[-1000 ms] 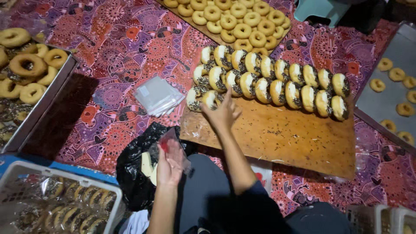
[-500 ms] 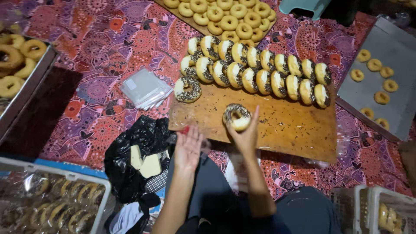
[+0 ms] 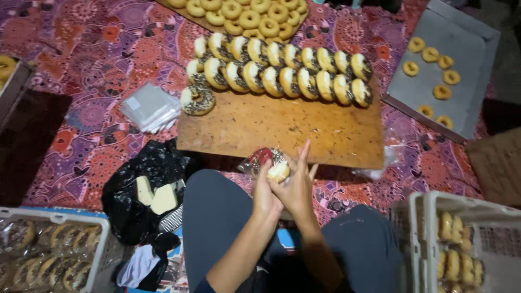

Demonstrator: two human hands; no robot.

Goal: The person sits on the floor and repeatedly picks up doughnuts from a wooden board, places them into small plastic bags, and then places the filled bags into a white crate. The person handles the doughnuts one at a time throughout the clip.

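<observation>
sliding a sprinkled doughnut [image 3: 279, 171] into a clear plastic bag [image 3: 259, 160], left hand [image 3: 264, 196] and right hand [image 3: 296, 187] both gripping; next calls for sealing.

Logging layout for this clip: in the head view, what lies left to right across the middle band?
Stack of clear bags → lone sprinkled doughnut → wooden board with doughnut rows → grey tray of small rings.

Home doughnut-packing floor: patterned cloth [image 3: 97, 65], wooden board [image 3: 282, 127] of doughnuts [image 3: 282, 68], baking tray [image 3: 461, 70], crates [image 3: 429, 228].
</observation>
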